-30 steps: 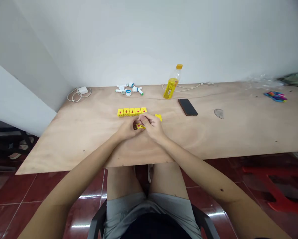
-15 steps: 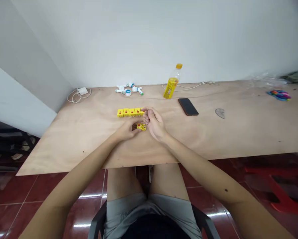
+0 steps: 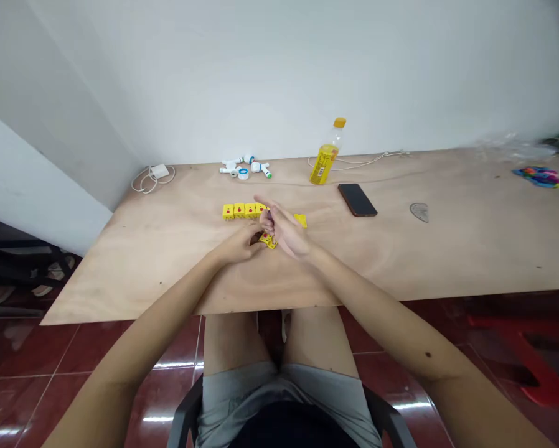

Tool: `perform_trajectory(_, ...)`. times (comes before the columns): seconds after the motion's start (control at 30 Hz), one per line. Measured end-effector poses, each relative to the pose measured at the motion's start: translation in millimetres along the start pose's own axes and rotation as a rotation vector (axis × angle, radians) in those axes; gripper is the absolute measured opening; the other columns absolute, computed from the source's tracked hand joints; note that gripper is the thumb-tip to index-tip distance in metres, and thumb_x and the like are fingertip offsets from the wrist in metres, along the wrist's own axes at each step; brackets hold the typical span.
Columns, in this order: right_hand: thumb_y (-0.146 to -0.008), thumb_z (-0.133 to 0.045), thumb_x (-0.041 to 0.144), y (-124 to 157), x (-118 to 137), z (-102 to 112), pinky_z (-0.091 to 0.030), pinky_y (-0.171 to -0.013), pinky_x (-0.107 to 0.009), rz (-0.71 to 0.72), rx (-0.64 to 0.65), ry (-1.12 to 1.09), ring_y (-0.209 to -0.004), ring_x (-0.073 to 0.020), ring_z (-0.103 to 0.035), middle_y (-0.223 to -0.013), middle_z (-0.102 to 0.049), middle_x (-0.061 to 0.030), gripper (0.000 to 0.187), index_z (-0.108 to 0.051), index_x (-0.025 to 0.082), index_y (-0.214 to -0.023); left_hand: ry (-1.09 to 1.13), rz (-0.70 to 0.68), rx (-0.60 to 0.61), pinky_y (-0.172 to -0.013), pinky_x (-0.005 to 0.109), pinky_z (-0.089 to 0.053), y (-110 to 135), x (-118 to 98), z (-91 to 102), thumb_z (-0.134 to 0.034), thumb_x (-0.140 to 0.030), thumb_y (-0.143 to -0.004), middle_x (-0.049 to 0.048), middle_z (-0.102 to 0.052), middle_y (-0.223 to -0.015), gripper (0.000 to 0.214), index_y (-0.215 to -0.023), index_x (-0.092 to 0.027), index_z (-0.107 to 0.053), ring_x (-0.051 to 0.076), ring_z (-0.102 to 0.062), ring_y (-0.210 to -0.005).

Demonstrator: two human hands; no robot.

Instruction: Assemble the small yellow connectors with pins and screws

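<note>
- A yellow connector (image 3: 268, 241) is set slantwise between both hands, its end touched by the curled left hand (image 3: 238, 246).
- The right hand (image 3: 286, 233) is pinched nearly closed just above; whether anything is gripped cannot be told.

A makeshift home workspace: plywood tabletop (image 3: 401, 261), plain white wall (image 3: 279, 74), glossy red floor tiles (image 3: 181, 336).

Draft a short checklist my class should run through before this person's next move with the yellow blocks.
1. Row of yellow blocks lined up straight: ok.
2. Whole row in view: not ok, the right hand covers its right end.
3. Left hand holding the yellow block under the hands: cannot tell, fingers hide the contact.
4. Black phone away from the hands: ok.
5. Yellow-filled bottle standing upright: ok.
</note>
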State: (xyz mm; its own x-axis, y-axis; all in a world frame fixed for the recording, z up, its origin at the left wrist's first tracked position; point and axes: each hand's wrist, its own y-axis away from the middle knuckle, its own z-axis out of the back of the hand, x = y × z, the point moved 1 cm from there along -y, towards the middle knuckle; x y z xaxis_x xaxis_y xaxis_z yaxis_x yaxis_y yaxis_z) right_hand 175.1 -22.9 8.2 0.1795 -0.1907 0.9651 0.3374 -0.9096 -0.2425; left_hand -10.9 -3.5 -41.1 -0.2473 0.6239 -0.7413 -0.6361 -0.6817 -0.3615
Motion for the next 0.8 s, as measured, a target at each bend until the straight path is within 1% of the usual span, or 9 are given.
perform_trajectory(0.07, -0.099, -0.073, 0.074, -8.1, 2.0, 8.5, -0.037, -0.064, -0.03, -0.072, 0.037, -0.132, -0.072, -0.0169, -0.039, -0.082, -0.042, 0.0016, 0.052, -0.074, 0.024, -0.109, 0.016, -0.016, 0.016, -0.105, 0.049, -0.062, -0.5, -1.5, 1.1, -0.072, -0.025, -0.1, 0.015, -0.076, -0.136, 0.037, -0.136, -0.02, -0.071, 0.031, -0.073, -0.122)
perform_trajectory(0.13, -0.094, -0.081, 0.075, -9.6, -0.5, 12.7, -0.032, -0.061, -0.03, -0.049, 0.027, -0.153, -0.068, -0.015, -0.035, -0.075, -0.039, 0.0036, 0.053, -0.07, 0.023, -0.093, 0.053, -0.005, 0.024, -0.101, 0.046, -0.063, -1.1, -4.7, 0.5, -0.077, -0.026, -0.097, 0.0141, -0.076, -0.137, 0.044, -0.14, -0.02, -0.07, 0.03, -0.074, -0.119)
perform_trajectory(0.23, -0.099, -0.077, 0.074, 1.5, -7.8, 7.0, -0.037, -0.065, -0.03, 0.114, -0.107, -0.018, -0.07, -0.0155, -0.042, -0.076, -0.049, 0.0016, 0.054, -0.068, 0.023, -0.086, 0.064, 0.046, 0.017, -0.084, 0.038, -0.063, -1.3, -7.2, -1.3, -0.083, -0.027, -0.091, 0.0119, -0.079, -0.126, 0.047, -0.136, -0.019, -0.072, 0.025, -0.074, -0.099)
perform_trajectory(0.3, -0.102, -0.074, 0.073, 10.8, -9.2, 0.0, -0.043, -0.072, -0.032, 0.184, -0.213, 0.051, -0.078, -0.0177, -0.05, -0.085, -0.057, -0.0016, 0.051, -0.072, 0.023, -0.09, 0.06, 0.049, 0.021, -0.082, 0.037, -0.062, -0.9, -5.9, -1.4, -0.083, -0.028, -0.091, 0.0115, -0.079, -0.118, 0.041, -0.13, -0.017, -0.073, 0.025, -0.073, -0.097)
perform_trajectory(0.43, -0.099, -0.073, 0.077, 11.0, 0.4, -3.8, -0.04, -0.066, -0.03, 0.015, -0.063, -0.155, -0.075, -0.0172, -0.043, -0.082, -0.046, 0.0007, 0.053, -0.076, 0.024, -0.104, 0.112, -0.004, 0.06, -0.094, 0.043, -0.065, 0.9, -0.6, 0.5, -0.072, -0.029, -0.099, 0.0152, -0.076, -0.127, 0.034, -0.132, -0.018, -0.07, 0.029, -0.074, -0.115)
perform_trajectory(0.53, -0.092, -0.08, 0.079, 4.7, 6.0, 1.9, -0.035, -0.061, -0.029, -0.078, 0.022, -0.241, -0.071, -0.0157, -0.036, -0.08, -0.04, 0.0022, 0.057, -0.071, 0.023, -0.093, 0.119, 0.001, 0.061, -0.096, 0.043, -0.065, 1.7, -1.6, -0.1, -0.073, -0.028, -0.097, 0.0153, -0.074, -0.135, 0.04, -0.136, -0.019, -0.067, 0.029, -0.074, -0.118)
perform_trajectory(0.67, -0.098, -0.071, 0.084, 16.0, -2.5, -4.4, -0.037, -0.065, -0.032, 0.085, -0.139, -0.061, -0.069, -0.0165, -0.04, -0.074, -0.045, 0.0015, 0.066, -0.056, 0.024, -0.076, 0.072, 0.059, 0.031, -0.077, 0.034, -0.06, 1.8, -10.5, -3.4, -0.08, -0.028, -0.091, 0.0094, -0.076, -0.115, 0.039, -0.127, -0.019, -0.068, 0.022, -0.072, -0.09)
perform_trajectory(0.73, -0.106, -0.065, 0.077, 26.6, -6.1, -13.2, -0.045, -0.074, -0.034, 0.188, -0.273, 0.053, -0.077, -0.0189, -0.049, -0.08, -0.053, -0.001, 0.058, -0.061, 0.024, -0.081, 0.023, 0.075, 0.002, -0.072, 0.033, -0.057, 2.1, -13.5, -3.3, -0.083, -0.029, -0.09, 0.0076, -0.075, -0.107, 0.037, -0.121, -0.018, -0.067, 0.02, -0.068, -0.083)
perform_trajectory(0.8, -0.106, -0.067, 0.075, 31.3, -5.1, -20.0, -0.048, -0.079, -0.036, 0.182, -0.245, 0.069, -0.082, -0.021, -0.053, -0.084, -0.056, -0.0025, 0.054, -0.067, 0.025, -0.087, 0.041, 0.079, 0.005, -0.071, 0.033, -0.058, 2.6, -12.9, -1.5, -0.081, -0.032, -0.092, 0.0086, -0.074, -0.106, 0.036, -0.122, -0.018, -0.065, 0.021, -0.069, -0.085)
